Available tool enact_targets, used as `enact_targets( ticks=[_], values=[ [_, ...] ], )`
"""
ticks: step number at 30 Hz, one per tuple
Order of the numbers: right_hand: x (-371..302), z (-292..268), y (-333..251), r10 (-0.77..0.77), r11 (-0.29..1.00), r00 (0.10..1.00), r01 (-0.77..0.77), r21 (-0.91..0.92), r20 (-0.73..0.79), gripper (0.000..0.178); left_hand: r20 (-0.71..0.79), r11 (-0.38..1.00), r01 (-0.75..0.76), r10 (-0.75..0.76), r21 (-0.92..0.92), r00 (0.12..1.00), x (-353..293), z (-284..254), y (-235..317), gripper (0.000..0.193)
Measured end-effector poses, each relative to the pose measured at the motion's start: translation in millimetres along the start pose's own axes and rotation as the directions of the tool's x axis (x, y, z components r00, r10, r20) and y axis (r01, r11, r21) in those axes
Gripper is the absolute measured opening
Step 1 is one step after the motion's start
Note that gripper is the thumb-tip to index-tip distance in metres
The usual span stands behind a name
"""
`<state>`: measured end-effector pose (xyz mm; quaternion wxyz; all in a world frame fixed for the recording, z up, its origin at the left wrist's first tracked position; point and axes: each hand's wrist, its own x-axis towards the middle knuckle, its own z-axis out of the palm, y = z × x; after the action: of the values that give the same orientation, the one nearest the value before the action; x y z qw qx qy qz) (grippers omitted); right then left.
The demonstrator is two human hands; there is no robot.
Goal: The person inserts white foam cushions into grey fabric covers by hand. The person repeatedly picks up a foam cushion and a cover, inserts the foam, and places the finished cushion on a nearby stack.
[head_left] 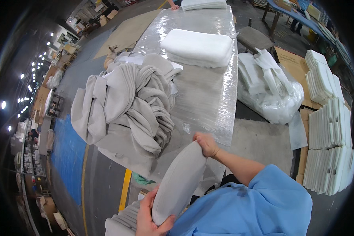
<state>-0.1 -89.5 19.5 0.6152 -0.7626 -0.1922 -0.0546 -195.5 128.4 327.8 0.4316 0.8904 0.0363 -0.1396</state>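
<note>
Between my two hands I hold a long grey fabric-covered cushion, tilted over the near edge of the table. My left hand grips its lower end, thumb on one side and fingers on the other. At the upper end, my right hand is closed on the cushion's tip. A big heap of grey fabric covers lies on the table just beyond, to the left. Below my left hand sits a stack of folded grey pieces, partly cut off by the lower edge.
The plastic-wrapped table bears a white padding stack farther back. To the right are a clear bag of white pieces and tall stacks of white foam pads. Another person's hand shows at the far end.
</note>
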Motion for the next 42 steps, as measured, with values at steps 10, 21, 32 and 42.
enact_targets(
  ticks=[10,21,32,42],
  values=[
    [-50.9,58.0,35.7,0.655,0.753,0.753,-0.658,0.032,0.061,0.069,-0.518,0.860,0.074,-0.371,-0.505,0.771,-91.5,30.1,-161.0,0.074],
    [84.9,-88.6,-38.9,0.429,0.632,0.609,-0.730,0.260,0.667,0.052,0.220,0.040,0.296,-0.578,-0.954,0.786,-32.1,124.4,-228.8,0.063],
    [126.5,-80.2,-40.6,0.252,0.836,0.874,-0.413,0.362,0.416,0.058,0.596,0.365,0.801,-0.536,-0.475,0.598,27.0,209.7,-251.5,0.065],
    [147.4,-45.8,-8.9,0.217,0.957,0.965,-0.240,0.164,0.148,0.030,0.264,0.805,0.387,-0.294,-0.450,0.919,131.4,178.7,-211.3,0.071]
  ],
)
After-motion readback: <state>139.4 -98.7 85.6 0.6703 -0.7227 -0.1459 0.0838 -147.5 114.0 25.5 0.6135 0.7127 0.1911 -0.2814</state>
